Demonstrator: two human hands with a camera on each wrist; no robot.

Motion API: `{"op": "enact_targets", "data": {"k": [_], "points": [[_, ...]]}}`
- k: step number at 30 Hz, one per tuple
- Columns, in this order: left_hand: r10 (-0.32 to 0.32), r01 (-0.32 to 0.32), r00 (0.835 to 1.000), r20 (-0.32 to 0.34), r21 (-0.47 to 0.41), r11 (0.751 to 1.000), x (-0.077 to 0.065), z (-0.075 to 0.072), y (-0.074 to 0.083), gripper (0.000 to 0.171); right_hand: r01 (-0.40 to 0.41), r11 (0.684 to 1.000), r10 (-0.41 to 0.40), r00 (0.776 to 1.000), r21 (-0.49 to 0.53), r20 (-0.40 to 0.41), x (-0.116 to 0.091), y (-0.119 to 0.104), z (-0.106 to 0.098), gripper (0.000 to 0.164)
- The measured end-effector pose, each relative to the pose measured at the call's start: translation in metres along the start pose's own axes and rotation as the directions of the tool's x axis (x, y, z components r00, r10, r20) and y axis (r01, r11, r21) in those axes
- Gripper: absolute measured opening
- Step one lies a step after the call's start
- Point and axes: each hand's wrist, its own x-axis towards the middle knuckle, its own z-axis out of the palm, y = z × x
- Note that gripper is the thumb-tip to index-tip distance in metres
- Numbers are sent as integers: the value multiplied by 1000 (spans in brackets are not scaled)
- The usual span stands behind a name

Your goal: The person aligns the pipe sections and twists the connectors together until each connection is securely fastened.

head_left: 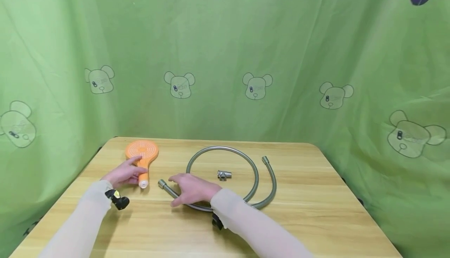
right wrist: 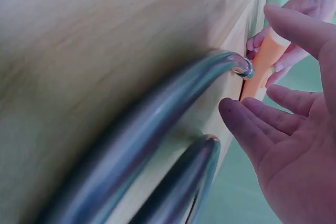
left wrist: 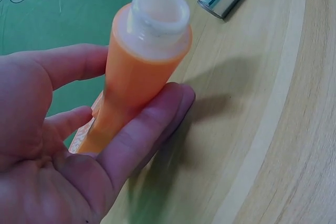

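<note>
At the left of the table lies an orange shower head (head_left: 142, 148), its round spray face toward the far edge. My left hand (head_left: 125, 171) holds its handle, with fingers on both sides. The left wrist view shows the white threaded end (left wrist: 160, 17) of the handle pointing back toward the camera. My right hand (head_left: 196, 189) hovers over a grey metallic shower hose (head_left: 254, 172), fingers spread and apart from it in the right wrist view. Just left of those fingers is one hose end fitting (head_left: 162, 184). The hose lies in a loose loop.
A small chrome tee-shaped fitting (head_left: 224, 175) sits inside the hose loop. The other hose end (head_left: 265, 159) points to the far right. Green curtains (head_left: 218, 109) with bear prints hang behind and beside the wooden table (head_left: 316, 211).
</note>
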Motion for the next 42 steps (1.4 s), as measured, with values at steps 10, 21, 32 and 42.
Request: {"op": "enact_targets", "data": {"k": [10, 21, 32, 42], "points": [[-20, 20, 1000, -3, -13, 1000, 1, -2, -2, 92, -51, 999, 52, 999, -14, 9, 12, 2, 13, 88], [-6, 6, 1000, 7, -34, 999, 0, 0, 1, 92, -101, 994, 102, 995, -45, 6, 15, 3, 23, 85], [-19, 19, 1000, -3, -29, 999, 0, -1, 0, 92, -126, 992, 126, 992, -22, -7, 16, 3, 27, 78], [-12, 12, 1000, -27, 6, 1000, -1, 3, 3, 87, -134, 990, 135, 990, 42, -27, 17, 3, 29, 66]]}}
